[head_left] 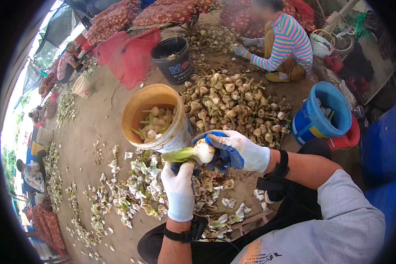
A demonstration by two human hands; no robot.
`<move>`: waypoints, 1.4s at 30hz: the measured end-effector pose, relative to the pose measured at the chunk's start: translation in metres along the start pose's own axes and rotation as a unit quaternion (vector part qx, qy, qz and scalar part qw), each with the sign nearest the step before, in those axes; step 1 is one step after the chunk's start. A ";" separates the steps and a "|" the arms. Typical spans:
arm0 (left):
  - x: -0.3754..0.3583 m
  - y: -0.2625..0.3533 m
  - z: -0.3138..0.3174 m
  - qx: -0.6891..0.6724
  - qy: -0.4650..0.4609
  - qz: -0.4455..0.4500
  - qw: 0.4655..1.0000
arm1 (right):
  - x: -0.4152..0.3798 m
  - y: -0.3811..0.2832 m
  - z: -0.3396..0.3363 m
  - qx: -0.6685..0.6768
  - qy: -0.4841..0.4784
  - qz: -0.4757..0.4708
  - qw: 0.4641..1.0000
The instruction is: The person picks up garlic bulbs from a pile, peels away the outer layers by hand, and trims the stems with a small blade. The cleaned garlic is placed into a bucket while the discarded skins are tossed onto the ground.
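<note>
The right hand [235,149], in a white knit glove with blue coated palm, is closed around a white garlic bulb with a pale green stalk [198,152], held in the air just near of the yellow plastic bucket [138,105]. The left hand [179,189], in a white knit glove, reaches up from below, its fingertips pinched on the bulb's underside. The bucket holds trimmed bulbs and stalks. Behind it lies a heap of untrimmed garlic [233,103]. Farther off stands a black plastic bucket [174,59] with blue and red letters reading "M" and part of another, not fully legible.
</note>
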State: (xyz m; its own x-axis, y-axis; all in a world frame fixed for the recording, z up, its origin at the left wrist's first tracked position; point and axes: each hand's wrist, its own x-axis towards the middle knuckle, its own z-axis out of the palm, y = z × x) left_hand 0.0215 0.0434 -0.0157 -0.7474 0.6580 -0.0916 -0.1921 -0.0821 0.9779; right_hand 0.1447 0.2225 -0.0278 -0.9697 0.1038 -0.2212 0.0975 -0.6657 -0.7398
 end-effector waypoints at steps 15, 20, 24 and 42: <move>0.007 -0.001 0.000 -0.063 -0.006 -0.046 0.997 | 0.005 -0.002 -0.012 -0.039 0.018 -0.051 0.998; 0.003 0.002 0.010 -0.069 0.015 -0.020 0.997 | 0.010 0.007 -0.017 -0.059 0.066 -0.084 0.993; -0.005 0.004 0.016 0.160 0.018 0.084 0.983 | 0.009 0.002 -0.004 -0.246 0.128 -0.138 0.951; -0.006 0.005 -0.035 0.537 -0.065 0.125 0.832 | -0.009 -0.011 0.005 -0.361 0.063 -0.174 0.914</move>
State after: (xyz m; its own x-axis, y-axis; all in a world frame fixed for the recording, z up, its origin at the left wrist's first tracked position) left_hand 0.0026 0.0127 -0.0169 -0.5894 0.8024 0.0933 0.6903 0.4403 0.5741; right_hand 0.1509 0.2254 -0.0150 -0.9410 0.3313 0.0687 -0.0446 0.0800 -0.9958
